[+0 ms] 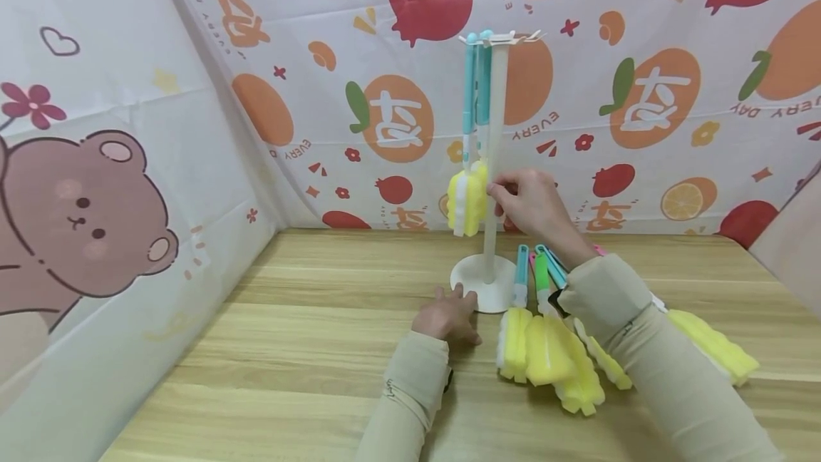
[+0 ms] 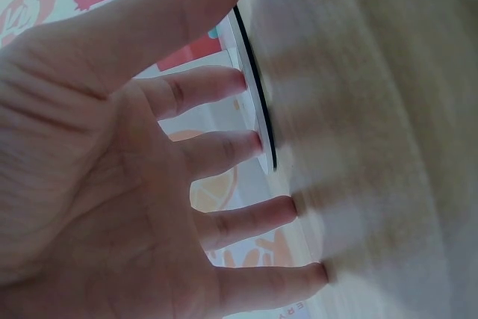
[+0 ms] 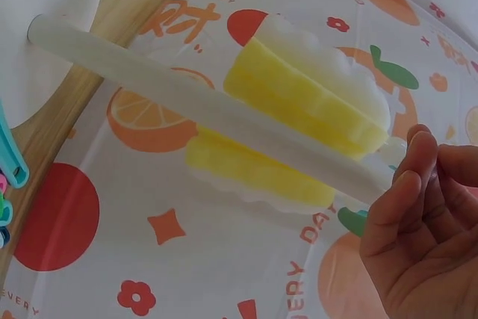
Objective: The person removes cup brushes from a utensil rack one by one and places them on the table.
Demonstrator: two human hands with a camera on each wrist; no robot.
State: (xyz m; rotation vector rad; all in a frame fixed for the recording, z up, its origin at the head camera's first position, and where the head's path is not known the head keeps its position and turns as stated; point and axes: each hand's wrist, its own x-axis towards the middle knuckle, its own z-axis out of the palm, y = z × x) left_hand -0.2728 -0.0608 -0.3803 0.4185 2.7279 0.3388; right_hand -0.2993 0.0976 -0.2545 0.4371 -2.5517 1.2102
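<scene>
A white stand [image 1: 494, 234] rises from a round base [image 1: 471, 276], with hooks at its top. Cleaning brushes [image 1: 470, 191] with turquoise handles and yellow-and-white sponge heads hang on its left side. My right hand [image 1: 529, 198] is at the pole at the height of the sponges, fingers bent and thumb close to the forefinger; whether anything is pinched is hidden. In the right wrist view its fingertips overlap the pole [image 3: 216, 113]. My left hand [image 2: 149, 177] has its fingers spread and touches the tabletop and the near edge of the base.
Several sponge brushes [image 1: 545, 351] lie in a pile to the right of the base, under my right forearm, with turquoise, green and pink handles. Another yellow sponge head [image 1: 712, 344] lies farther right. A fruit-print cloth [image 1: 641, 127] hangs behind the wooden table [image 1: 308, 334].
</scene>
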